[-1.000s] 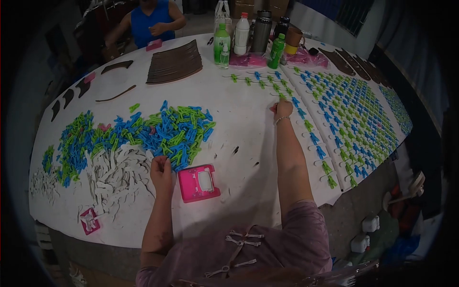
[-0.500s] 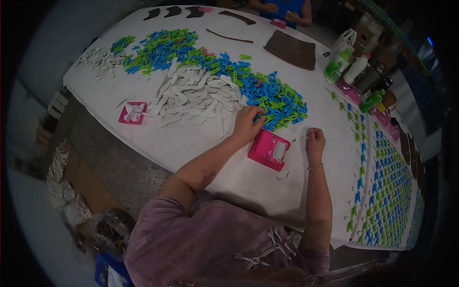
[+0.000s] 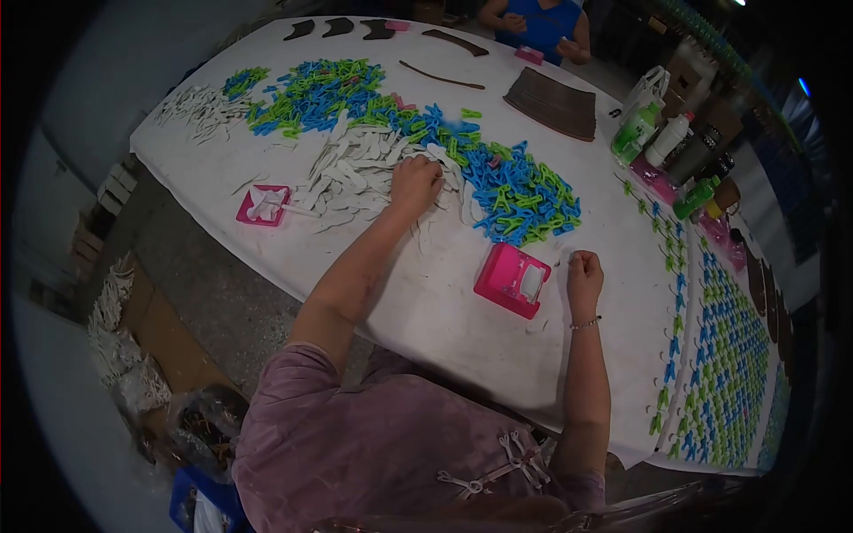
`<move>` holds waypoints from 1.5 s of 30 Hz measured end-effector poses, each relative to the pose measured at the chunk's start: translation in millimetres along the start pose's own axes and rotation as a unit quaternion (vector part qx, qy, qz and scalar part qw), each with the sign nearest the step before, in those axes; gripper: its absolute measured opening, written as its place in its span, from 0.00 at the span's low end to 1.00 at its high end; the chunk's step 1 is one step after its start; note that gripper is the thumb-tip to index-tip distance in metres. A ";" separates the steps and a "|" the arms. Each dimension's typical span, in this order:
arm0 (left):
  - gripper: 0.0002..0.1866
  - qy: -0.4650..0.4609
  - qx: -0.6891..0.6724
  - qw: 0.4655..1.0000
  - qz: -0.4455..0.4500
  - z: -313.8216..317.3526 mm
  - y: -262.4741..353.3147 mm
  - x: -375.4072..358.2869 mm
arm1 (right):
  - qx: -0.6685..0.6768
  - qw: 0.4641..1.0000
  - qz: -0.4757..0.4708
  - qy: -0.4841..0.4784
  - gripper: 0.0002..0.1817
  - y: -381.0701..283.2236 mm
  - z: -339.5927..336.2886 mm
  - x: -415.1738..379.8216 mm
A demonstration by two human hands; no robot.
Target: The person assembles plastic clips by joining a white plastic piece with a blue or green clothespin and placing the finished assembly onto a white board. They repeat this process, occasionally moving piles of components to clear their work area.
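My left hand (image 3: 416, 186) lies on the right part of a heap of flat off-white strips (image 3: 355, 173). Its fingers curl down among them, and whatever is under the fingertips is hidden. On the white-covered table (image 3: 418, 302), my right hand (image 3: 585, 272) is closed in a pinch, right of a pink box (image 3: 506, 277) with a pale pad on top. Anything between those fingers is too small to make out. Blue and green plastic clips (image 3: 524, 195) are heaped between and beyond my hands.
A small pink tray (image 3: 264, 206) with white material sits left. Another clip heap (image 3: 320, 89) lies farther back. Brown sheets (image 3: 553, 102) and bottles (image 3: 635, 133) stand toward the far right. Rows of clips (image 3: 724, 364) cover the right side. Across the table is another person (image 3: 538, 27).
My left hand has moved left from the edge of the clip heap onto the off-white strips. My right hand stays pinched beside the pink box. The view has shifted slightly.
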State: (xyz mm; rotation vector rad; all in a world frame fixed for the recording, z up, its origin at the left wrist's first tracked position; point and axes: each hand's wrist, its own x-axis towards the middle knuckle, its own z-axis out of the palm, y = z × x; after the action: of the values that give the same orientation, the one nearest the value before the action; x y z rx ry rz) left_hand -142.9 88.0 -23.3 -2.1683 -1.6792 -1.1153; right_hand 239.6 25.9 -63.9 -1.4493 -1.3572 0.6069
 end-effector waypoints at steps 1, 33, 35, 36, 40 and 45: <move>0.10 0.002 -0.002 1.000 0.002 -2.2 -0.2 3.4 | -0.001 1.000 -0.002 0.003 0.08 -1.9 -0.3 -1.4; 0.05 -0.122 -0.478 0.869 0.041 -30.1 145.4 -28.5 | -0.070 0.978 -0.144 -0.135 0.07 -107.6 2.7 -66.5; 0.05 -0.110 -0.467 0.876 0.056 -27.7 142.3 -30.1 | -0.032 0.980 -0.158 -0.118 0.10 -98.9 8.5 -66.4; 0.05 -0.098 -0.455 0.882 0.072 -27.3 140.7 -30.8 | -0.032 0.980 -0.156 -0.120 0.10 -98.1 9.8 -66.7; 0.06 -0.079 -0.436 0.890 0.105 -30.0 137.6 -31.5 | -0.052 0.978 -0.155 -0.133 0.10 -99.1 12.1 -67.6; 0.05 -0.133 -0.399 0.901 0.106 -36.2 134.1 -35.1 | -0.096 0.962 -0.219 -0.128 0.08 -94.9 2.3 -67.2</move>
State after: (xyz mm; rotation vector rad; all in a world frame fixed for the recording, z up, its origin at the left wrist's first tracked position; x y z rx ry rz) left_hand -42.2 -5.0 18.5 -3.0120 -1.1037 -1.7129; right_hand 181.5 -50.3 2.1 -1.1868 -1.9174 0.3859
